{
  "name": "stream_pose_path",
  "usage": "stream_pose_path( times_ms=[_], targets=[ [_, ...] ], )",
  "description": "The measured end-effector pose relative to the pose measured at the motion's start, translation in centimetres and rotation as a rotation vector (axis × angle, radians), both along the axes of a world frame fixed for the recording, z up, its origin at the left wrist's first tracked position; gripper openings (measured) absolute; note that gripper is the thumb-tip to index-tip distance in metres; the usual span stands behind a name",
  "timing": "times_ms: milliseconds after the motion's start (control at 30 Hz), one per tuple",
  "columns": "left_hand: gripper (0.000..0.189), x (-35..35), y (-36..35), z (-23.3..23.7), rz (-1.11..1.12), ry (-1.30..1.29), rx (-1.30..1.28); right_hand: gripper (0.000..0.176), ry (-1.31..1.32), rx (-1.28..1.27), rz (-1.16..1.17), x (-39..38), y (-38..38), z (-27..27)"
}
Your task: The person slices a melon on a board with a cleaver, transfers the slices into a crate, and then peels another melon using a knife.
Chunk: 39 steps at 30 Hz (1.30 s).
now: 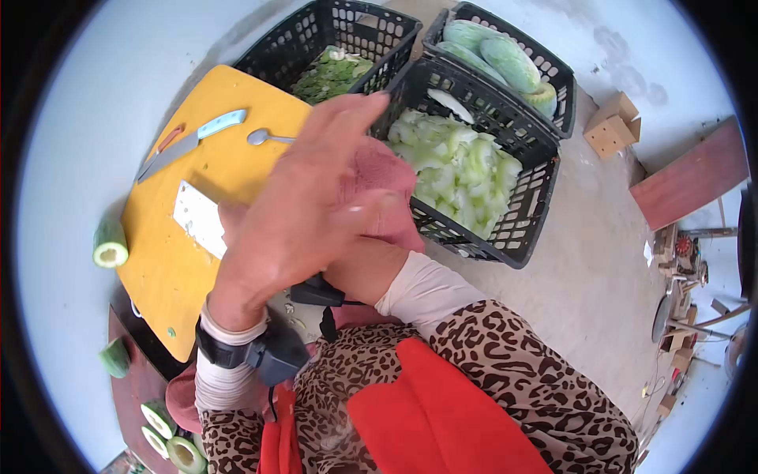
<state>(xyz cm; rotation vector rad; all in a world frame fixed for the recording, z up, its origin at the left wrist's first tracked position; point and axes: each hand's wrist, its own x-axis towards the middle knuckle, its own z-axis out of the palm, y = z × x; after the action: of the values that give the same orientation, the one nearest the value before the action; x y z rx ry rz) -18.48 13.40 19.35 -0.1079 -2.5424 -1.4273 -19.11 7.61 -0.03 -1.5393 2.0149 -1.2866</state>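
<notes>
My left hand [288, 209] is raised close to the camera with its fingers stretched out, and I see nothing in it. It covers most of my right hand [230, 217], of which a bit of finger shows beside a broad cleaver blade [197, 217] with pale bits stuck on it. The cleaver's handle is hidden; my right hand appears closed around it. Below lies a yellow cutting board [237, 95]. On it rest a knife [193, 144] with a light blue handle, a small orange-handled tool [170, 139] and a spoon [264, 137].
A black crate [537, 213] holds pale peeled melon pieces [466, 170]. Behind it, another crate [568, 99] holds whole green melons [509, 63]. Green peelings [335, 75] lie in a third crate [407, 31]. Cut melon [110, 243] stands left of the board. A pink cloth [387, 189] is near my hands.
</notes>
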Motion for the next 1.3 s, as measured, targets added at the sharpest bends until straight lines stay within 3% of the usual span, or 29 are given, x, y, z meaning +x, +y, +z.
stream_pose_path(
  times_ms=[133,200,300,433,467,567,633,733,800,867,933,1000,1100,1133,1300],
  targets=[
    [0.046,2.8,-3.8,-3.1,0.244,0.001,0.025,0.044,0.096,-0.353,-0.030,0.6,-0.9,-1.8],
    [0.042,5.7,-7.4,-4.9,0.367,-0.026,-0.097,0.048,0.095,-0.324,-0.042,0.8,-0.8,-1.1],
    [0.037,10.2,-11.3,-6.1,0.452,-0.174,-0.259,0.032,0.098,0.298,-0.004,0.4,-0.1,3.2],
    [0.038,16.3,-15.5,-7.1,0.539,-0.401,-0.292,0.029,0.298,0.188,-0.036,0.0,-0.9,3.3],
    [0.040,17.2,-16.2,-7.4,0.528,-0.361,-0.319,0.026,0.387,0.260,0.020,-0.5,-0.9,3.8],
    [0.038,18.2,-16.4,-6.4,0.595,-0.319,-0.357,0.032,0.527,0.059,-0.092,-0.4,-1.1,3.0],
    [0.035,18.8,-16.2,-5.8,0.639,-0.203,-0.359,0.020,0.487,-0.149,0.014,-0.5,-1.0,3.2],
    [0.035,20.8,-16.6,-5.6,0.692,-0.205,-0.373,0.007,0.275,-0.121,0.349,1.7,2.4,5.5],
    [0.034,23.2,-17.4,-6.1,0.692,-0.176,-0.467,0.006,0.241,0.072,0.599,3.1,4.5,3.7],
    [0.034,25.5,-17.4,-5.9,0.737,-0.190,-0.537,0.010,0.413,0.588,0.775,4.3,5.8,1.8],
    [0.035,27.5,-17.2,-5.9,0.783,-0.198,-0.561,0.018,0.530,0.913,0.940,3.5,5.7,-3.5],
    [0.036,29.0,-16.7,-5.8,0.825,-0.183,-0.586,0.027,0.604,1.079,0.938,1.7,5.5,-8.8],
    [0.038,30.9,-16.5,-6.3,0.828,-0.192,-0.579,0.030,0.696,1.186,0.782,1.2,3.6,-11.7],
    [0.040,31.5,-16.1,-5.9,0.837,-0.269,-0.569,0.035,0.613,1.220,0.718,2.2,2.6,-11.1],
    [0.043,33.3,-15.4,-5.4,0.943,-0.342,-0.558,0.038,0.606,0.978,0.763,2.8,1.7,-17.9]
  ],
)
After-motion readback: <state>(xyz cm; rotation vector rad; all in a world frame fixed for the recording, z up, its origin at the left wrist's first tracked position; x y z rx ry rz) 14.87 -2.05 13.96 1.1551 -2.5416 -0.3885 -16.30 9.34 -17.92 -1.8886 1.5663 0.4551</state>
